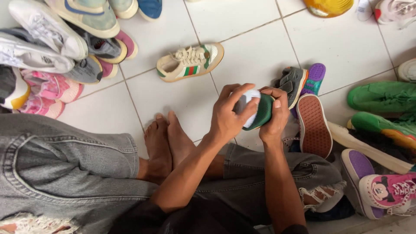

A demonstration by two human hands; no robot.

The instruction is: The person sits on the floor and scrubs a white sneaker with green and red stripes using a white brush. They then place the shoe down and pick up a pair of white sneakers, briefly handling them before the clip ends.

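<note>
Shoe (261, 113), green sole, clamped between both hands: left hand (229, 113) at 9 o'clock, right hand (274, 118) at 3. Risk: loose grip could drop it onto the floor (255, 52) pile.

The small shoe (255, 110) between the left hand (227, 115) and right hand (274, 123) is white with a dark green sole. On the white-tiled floor (255, 56) (grey grout lines), a cream sneaker (190, 62) carries a green and red stripe. A grey shoe (291, 82) lies beside a purple and teal sole (315, 78); a brick-red sole (315, 126) has a white rim. Green sneakers (381, 97) lie to the right, and a pink cartoon-print shoe (388, 190). The jeans (65, 164) are faded grey.
</note>
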